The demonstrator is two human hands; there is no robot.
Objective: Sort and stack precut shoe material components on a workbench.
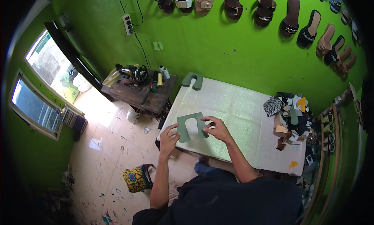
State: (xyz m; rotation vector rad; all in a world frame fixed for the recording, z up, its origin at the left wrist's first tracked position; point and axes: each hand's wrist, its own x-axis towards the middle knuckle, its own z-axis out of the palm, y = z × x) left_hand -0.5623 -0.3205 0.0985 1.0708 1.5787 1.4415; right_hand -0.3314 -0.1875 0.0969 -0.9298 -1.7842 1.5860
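Note:
A flat green U-shaped piece point(183, 134), with an arched cut-out in its middle, is held up above the near edge of the white-covered table point(230, 104). My left hand point(169, 140) pinches its left side. On its right side, my right hand point(216, 129) grips the edge between thumb and fingers. White table cover shows through the cut-out. At the table's far left corner lies a stack of similar green U-shaped pieces point(198, 83).
A sewing machine point(134, 74) with thread spools stands on a dark wooden table at left. Scraps point(290, 112) pile up on the table's right end. Sandals point(292, 16) hang on the green wall. A patterned stool point(135, 180) stands on the tiled floor.

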